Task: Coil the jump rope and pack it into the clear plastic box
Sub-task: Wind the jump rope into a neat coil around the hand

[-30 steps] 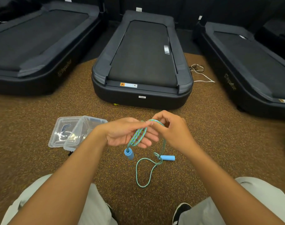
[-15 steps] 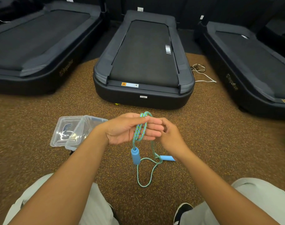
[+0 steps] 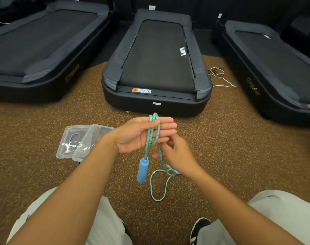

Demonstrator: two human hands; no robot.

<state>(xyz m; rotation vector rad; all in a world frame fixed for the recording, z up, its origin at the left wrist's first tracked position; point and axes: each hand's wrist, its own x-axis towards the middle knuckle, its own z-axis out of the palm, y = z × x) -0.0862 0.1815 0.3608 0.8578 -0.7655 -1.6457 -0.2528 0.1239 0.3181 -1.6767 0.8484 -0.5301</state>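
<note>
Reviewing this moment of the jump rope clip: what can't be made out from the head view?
- Second blue handle: almost all hidden behind the right hand.
- Right hand's fingers: motion-blurred, so its grip on the rope is unclear.
- Clear plastic box: its right part is covered by the left hand; contents unreadable through glare.
- Treadmill warning label: too small to read.

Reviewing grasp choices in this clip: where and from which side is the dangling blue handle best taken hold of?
Probably around its middle, coming from the right side. The blue handle hangs roughly upright below the left hand on the rope, its plain cylinder exposed all round. The right hand, pinching the rope beside it, is nearest.
</note>
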